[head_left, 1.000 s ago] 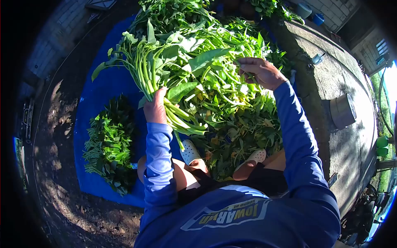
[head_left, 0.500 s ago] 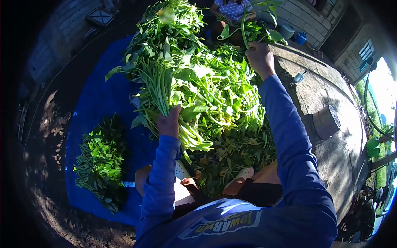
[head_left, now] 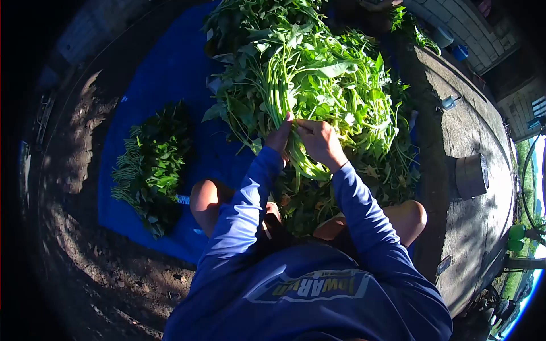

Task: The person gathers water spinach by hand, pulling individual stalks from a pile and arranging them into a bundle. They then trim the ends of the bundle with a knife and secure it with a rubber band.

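Note:
My left hand (head_left: 280,136) is closed round a bunch of water spinach (head_left: 278,91), its long green stems fanning up and leaves at the far end. Close beside it, my right hand (head_left: 323,142) has its fingers pinched on the stems of the same bunch, near the left thumb. Cut stem ends (head_left: 311,168) stick out below both hands. Behind the bunch lies a big heap of loose water spinach (head_left: 364,96), brightly sunlit, and it partly merges with the bunch in view.
A blue tarp (head_left: 142,79) lies under the greens. To the left, tied-looking bunches (head_left: 159,148) are stacked on it. A concrete ledge (head_left: 438,131) runs along the right, with a cylindrical container (head_left: 472,176) on it. Another person's hand (head_left: 380,4) shows at the top edge.
My right hand has come down from the upper right, where it held up a long stem, to the bunch beside my left hand. The view has tilted downward.

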Action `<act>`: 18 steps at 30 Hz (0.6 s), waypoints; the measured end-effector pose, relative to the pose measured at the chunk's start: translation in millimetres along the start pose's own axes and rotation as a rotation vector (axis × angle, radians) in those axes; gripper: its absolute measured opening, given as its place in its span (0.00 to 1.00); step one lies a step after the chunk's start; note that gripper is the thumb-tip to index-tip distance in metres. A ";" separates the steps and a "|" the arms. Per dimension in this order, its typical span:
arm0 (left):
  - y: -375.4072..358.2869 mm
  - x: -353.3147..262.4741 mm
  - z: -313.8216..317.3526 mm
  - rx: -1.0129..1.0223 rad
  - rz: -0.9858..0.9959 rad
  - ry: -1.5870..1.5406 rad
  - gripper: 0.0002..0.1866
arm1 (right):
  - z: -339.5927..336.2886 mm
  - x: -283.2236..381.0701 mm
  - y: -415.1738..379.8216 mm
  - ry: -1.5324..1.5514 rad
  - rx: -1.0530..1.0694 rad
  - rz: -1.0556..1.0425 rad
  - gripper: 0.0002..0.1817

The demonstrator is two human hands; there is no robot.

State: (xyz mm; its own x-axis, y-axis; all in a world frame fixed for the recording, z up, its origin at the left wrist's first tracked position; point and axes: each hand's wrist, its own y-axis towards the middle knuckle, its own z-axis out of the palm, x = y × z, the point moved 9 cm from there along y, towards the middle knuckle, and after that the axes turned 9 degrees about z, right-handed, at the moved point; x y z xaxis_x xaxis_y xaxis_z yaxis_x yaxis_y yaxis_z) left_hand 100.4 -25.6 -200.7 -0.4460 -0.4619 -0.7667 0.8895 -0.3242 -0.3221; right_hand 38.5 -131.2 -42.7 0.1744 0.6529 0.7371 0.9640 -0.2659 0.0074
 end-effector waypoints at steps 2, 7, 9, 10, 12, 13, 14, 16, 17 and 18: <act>-1.8 24.0 -9.2 0.025 -0.184 -0.073 0.37 | 12.5 -14.6 -8.1 0.048 0.007 -0.037 0.17; -25.9 -37.0 2.2 -0.248 0.464 0.407 0.31 | 34.0 -22.2 -16.6 0.076 0.082 -0.168 0.13; 40.8 22.6 -36.5 0.229 0.700 0.707 0.21 | 35.3 -16.7 -35.3 0.222 0.027 -0.204 0.15; 8.2 -7.6 -26.0 0.112 0.617 0.889 0.17 | 30.1 -1.1 -42.5 0.114 0.079 -0.243 0.15; 18.4 -1.2 -41.7 -0.128 0.277 0.742 0.17 | -0.4 42.2 -51.0 -0.274 0.197 -0.263 0.18; -5.6 -22.2 -27.1 -0.176 0.268 0.646 0.19 | -21.4 57.1 -48.1 -0.237 0.012 -0.299 0.19; -30.4 -44.4 -11.5 -0.225 0.263 0.548 0.21 | -38.9 80.9 -49.2 -0.081 -0.027 -0.287 0.21; 10.4 -15.6 -21.3 0.146 0.631 0.637 0.18 | -40.6 110.3 -45.4 0.236 -0.081 -0.327 0.24; 30.8 11.3 -37.2 0.114 0.504 0.041 0.16 | -31.4 114.1 -41.5 0.398 -0.093 -0.376 0.27; 42.6 29.9 -43.1 0.077 0.340 -0.546 0.15 | -26.0 107.9 -28.2 0.276 -0.157 -0.275 0.38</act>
State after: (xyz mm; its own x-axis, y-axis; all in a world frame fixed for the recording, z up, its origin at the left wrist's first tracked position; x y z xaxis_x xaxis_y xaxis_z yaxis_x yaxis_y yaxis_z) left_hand 129.3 -17.6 -261.3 -0.1449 -0.8961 -0.4195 0.9894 -0.1344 -0.0547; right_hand 24.9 -71.8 54.1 -0.1659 0.5061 0.8464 0.9213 -0.2266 0.3160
